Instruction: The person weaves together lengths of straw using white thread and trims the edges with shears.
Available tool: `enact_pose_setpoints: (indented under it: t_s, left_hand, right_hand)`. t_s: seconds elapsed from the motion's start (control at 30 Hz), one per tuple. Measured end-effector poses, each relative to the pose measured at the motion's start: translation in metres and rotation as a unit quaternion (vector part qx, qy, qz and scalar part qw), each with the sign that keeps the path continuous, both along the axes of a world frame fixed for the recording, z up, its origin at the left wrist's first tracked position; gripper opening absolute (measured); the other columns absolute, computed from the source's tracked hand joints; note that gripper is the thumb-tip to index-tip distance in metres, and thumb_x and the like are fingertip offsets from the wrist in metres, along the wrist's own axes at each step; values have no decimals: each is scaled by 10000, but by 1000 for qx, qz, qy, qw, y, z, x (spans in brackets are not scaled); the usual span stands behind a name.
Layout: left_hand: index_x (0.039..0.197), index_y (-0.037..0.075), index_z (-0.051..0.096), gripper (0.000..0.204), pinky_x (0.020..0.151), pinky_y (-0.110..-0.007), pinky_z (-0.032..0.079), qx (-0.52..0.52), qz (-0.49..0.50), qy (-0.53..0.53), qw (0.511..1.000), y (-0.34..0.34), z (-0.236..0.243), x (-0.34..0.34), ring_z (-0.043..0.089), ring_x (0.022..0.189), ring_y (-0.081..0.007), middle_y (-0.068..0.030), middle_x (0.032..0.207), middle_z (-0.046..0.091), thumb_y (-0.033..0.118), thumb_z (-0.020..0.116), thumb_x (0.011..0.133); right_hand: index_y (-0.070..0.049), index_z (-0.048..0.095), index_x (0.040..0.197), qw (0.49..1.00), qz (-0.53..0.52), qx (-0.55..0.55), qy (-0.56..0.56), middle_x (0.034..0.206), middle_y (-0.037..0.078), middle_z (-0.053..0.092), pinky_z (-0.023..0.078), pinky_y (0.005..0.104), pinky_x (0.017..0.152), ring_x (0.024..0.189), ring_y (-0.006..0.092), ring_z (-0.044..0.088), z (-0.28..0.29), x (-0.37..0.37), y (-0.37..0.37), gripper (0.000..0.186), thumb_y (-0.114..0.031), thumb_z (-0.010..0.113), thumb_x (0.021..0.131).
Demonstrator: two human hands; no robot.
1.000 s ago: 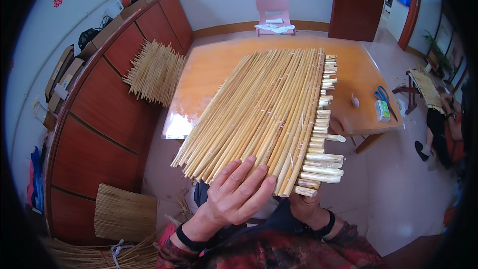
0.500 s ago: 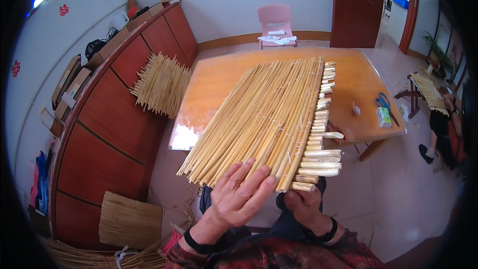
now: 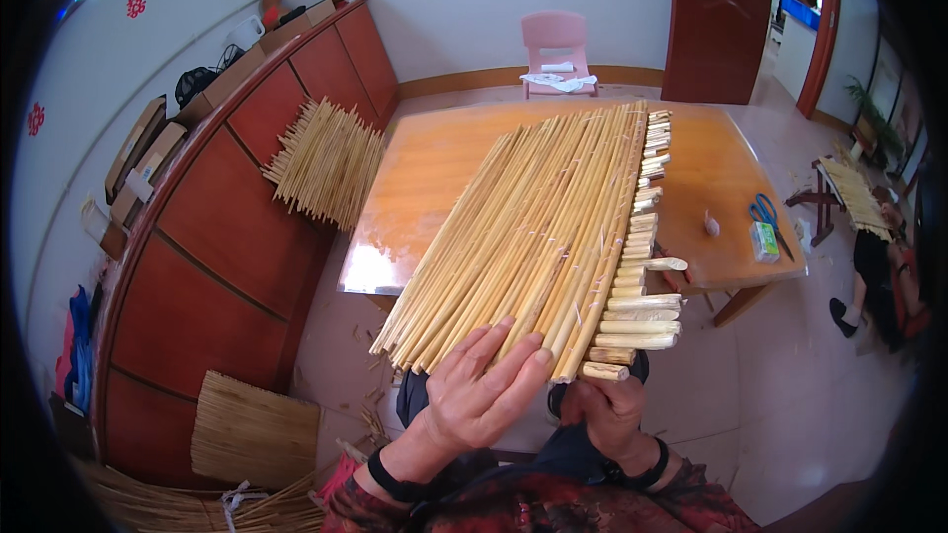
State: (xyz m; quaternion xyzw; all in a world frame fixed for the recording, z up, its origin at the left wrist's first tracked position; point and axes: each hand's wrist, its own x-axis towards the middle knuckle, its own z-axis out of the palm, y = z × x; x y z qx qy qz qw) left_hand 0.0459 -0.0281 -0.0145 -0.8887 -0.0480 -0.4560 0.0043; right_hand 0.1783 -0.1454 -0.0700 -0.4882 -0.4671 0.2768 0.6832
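Observation:
A mat of pale yellow reed stalks (image 3: 553,227) lies across the orange table (image 3: 434,168), its near end overhanging the table edge toward me. My left hand (image 3: 484,390) rests flat on top of the mat's near end, fingers spread. Under the near right corner sits my right hand (image 3: 607,410), fingers curled around the stalks from below, partly hidden by the mat. Short cut stalk ends (image 3: 637,301) stick out along the mat's right edge.
A second reed mat (image 3: 326,163) leans on the red-brown cabinet (image 3: 227,227) at left. More reed mats and bundles (image 3: 252,429) lie on the floor at lower left. Blue scissors (image 3: 765,212) and a small green box (image 3: 762,242) lie on the table's right side. A pink chair (image 3: 558,44) stands behind.
The view has shifted slightly; both hands stay on the mat's near end. My left hand's fingers have slid a little along the stalks.

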Motion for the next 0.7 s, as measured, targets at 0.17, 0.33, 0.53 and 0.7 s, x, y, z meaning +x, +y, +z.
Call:
enact_pose_setpoints:
  t_s: [0.17,0.33,0.53,0.7]
  left_hand:
    - [1022,29,600,268,762,-391,508,-8,-6,-14,1000,2,-5,-1,614,932,-335,-128,997,643,100,619,765]
    - [1020,25,601,274,756,-390,509,-23,0,-29,999,-2,-7,-4,615,923,-332,-128,991,643,97,623,757]
    - [1018,22,604,287,751,-389,511,-19,-5,-51,999,0,-7,-3,617,910,-329,-128,982,644,96,632,742]
    - [949,-13,587,247,728,-401,526,-16,-19,-54,998,1,-5,-4,631,858,-331,-153,954,629,-38,616,706]
  right_hand:
    - [70,579,941,999,-7,30,-27,540,65,530,410,247,417,441,133,512,4,1,4,176,48,412,892]
    - [69,559,898,999,13,29,-16,546,66,507,423,259,423,450,131,495,1,1,4,180,17,387,914]
    - [60,563,916,999,25,36,-32,555,62,497,433,264,422,451,128,479,-3,3,6,183,-53,422,941]
    - [38,568,795,997,18,-14,69,564,54,559,405,229,471,500,104,519,8,-2,4,146,43,445,871]
